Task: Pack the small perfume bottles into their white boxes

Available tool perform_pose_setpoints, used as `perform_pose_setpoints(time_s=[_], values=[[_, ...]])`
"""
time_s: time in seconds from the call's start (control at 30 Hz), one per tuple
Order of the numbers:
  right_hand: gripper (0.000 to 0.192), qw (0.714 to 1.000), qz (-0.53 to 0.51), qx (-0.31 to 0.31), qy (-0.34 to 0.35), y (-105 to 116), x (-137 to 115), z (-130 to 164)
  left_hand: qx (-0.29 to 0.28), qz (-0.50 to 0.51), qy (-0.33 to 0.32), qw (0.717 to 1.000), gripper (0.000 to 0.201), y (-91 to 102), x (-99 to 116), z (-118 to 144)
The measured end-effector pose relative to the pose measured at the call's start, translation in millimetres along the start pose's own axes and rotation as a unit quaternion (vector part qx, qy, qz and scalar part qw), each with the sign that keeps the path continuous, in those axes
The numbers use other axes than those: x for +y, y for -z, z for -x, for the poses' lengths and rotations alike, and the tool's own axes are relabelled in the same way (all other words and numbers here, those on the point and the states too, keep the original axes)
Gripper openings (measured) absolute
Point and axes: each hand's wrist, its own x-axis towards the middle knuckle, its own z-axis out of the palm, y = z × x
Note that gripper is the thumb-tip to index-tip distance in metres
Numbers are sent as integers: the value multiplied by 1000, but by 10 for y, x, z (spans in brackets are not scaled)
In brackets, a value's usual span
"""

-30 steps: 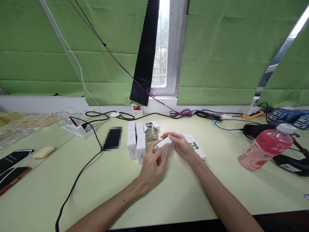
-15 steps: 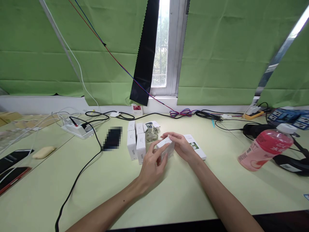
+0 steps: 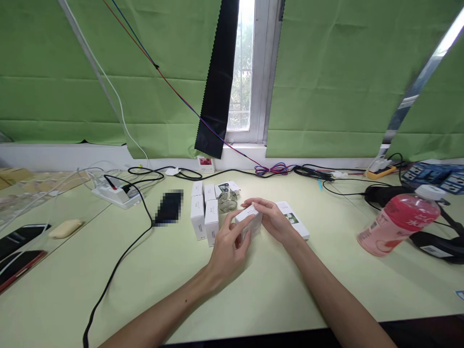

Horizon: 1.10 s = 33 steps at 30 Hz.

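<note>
Both hands (image 3: 225,249) hold a white box (image 3: 244,213), contents hidden.

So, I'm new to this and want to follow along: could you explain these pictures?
No machine here: one camera worn on a person's head looks forward and down at a table. Their bare left hand and right hand share a grip on a small white box. Left of it stand several upright boxes, and behind it is a clear jar. A flatter box lies beside the right hand. Farther right is a pink drink bottle; at the far left, two phones.
</note>
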Motion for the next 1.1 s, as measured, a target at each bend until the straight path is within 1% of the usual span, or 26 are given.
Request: perform_pose_setpoints(time_s=[0.2,0.33,0.53,0.67,0.93,1.1], values=[[20,1000,6,-2,-2,20,20,-11,-1,4,2,1000,43,0,11,-1],[20,1000,11,-5,-3,37,39,-24,8,5,-1,1000,41,3,15,-11],[17,1000,21,-8,11,41,57,-42,22,13,2,1000,40,-5,3,-3],[17,999,37,-6,28,43,89,-55,15,5,-1,1000,42,0,3,-3],[27,986,130,46,90,-7,147,-71,16,-6,15,1000,43,-20,-17,1],[30,959,218,102,147,-24,181,-89,11,13,28,999,47,-33,-27,8]])
